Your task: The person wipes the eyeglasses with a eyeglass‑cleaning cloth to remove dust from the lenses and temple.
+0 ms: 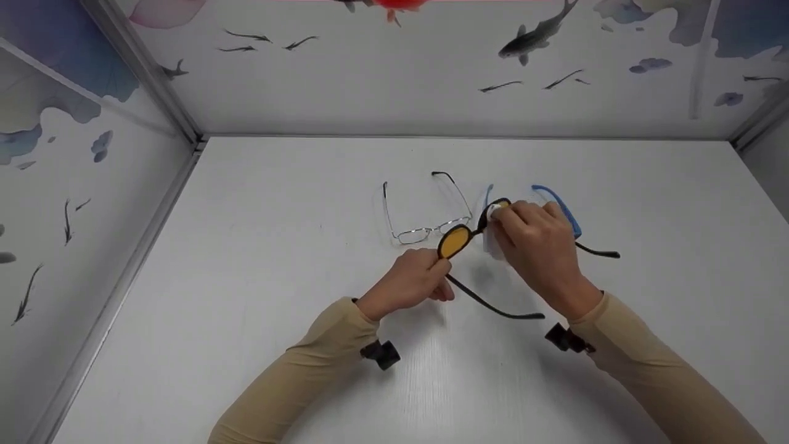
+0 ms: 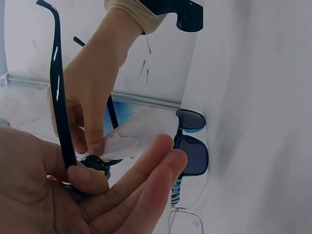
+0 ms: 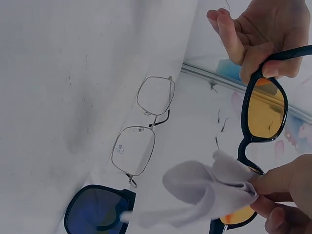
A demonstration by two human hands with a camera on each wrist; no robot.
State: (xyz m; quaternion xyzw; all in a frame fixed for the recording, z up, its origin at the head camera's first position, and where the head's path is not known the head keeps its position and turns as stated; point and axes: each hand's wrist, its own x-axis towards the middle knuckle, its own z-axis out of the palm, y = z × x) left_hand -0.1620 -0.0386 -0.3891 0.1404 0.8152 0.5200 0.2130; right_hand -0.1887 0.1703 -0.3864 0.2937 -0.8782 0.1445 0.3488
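Note:
Black-framed glasses with yellow lenses (image 1: 457, 242) are held above the table between both hands. My left hand (image 1: 414, 277) pinches them at the outer corner of one lens, near the hinge, its other fingers stretched out in the left wrist view. With thumb and fingers, my right hand (image 1: 537, 246) presses a pale cloth (image 3: 195, 187) onto the other lens, and loose folds of it hang down. Both temples stand unfolded; one black temple (image 2: 59, 92) rises beside the left thumb. Much of the right lens is hidden by the cloth and fingers.
Silver wire-framed glasses (image 1: 414, 235) lie with temples open on the white table (image 1: 246, 308), just beyond my hands. Next to them are dark-lensed sunglasses (image 2: 192, 155) with blue temples, partly behind my right hand in the head view. Printed panels (image 1: 370, 86) wall the back and left.

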